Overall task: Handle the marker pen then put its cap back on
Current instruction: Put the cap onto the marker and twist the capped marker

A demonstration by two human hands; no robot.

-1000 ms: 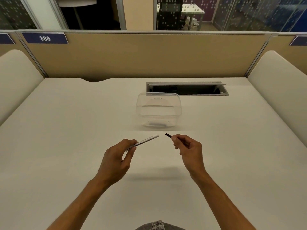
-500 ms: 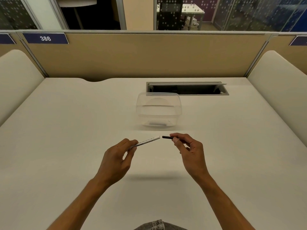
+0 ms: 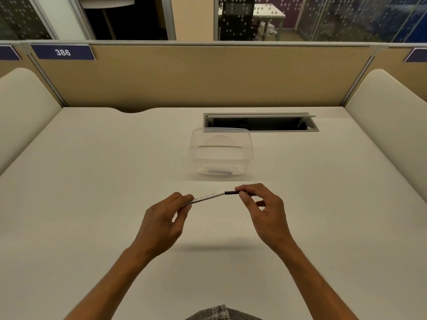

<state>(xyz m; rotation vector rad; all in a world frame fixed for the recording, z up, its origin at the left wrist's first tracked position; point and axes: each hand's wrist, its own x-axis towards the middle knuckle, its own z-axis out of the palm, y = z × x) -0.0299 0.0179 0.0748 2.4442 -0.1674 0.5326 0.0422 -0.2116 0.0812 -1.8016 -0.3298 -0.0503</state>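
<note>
White marker pen [image 3: 208,197] pinched in left hand [image 3: 161,224], black cap [image 3: 231,193] meeting its end, pinched by right hand [image 3: 265,212], above beige desk [image 3: 92,181]

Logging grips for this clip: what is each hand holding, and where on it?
Left hand pinches the white marker pen at its rear end; right hand pinches the black cap, which meets the pen's tip.

The pen [image 3: 208,197] hangs above the desk [image 3: 92,181], left hand [image 3: 161,225] at its left end, right hand [image 3: 265,213] holding the cap [image 3: 231,193] at its right. The tub [image 3: 221,153] sits behind them, the hatch [image 3: 261,122] behind it.
</note>
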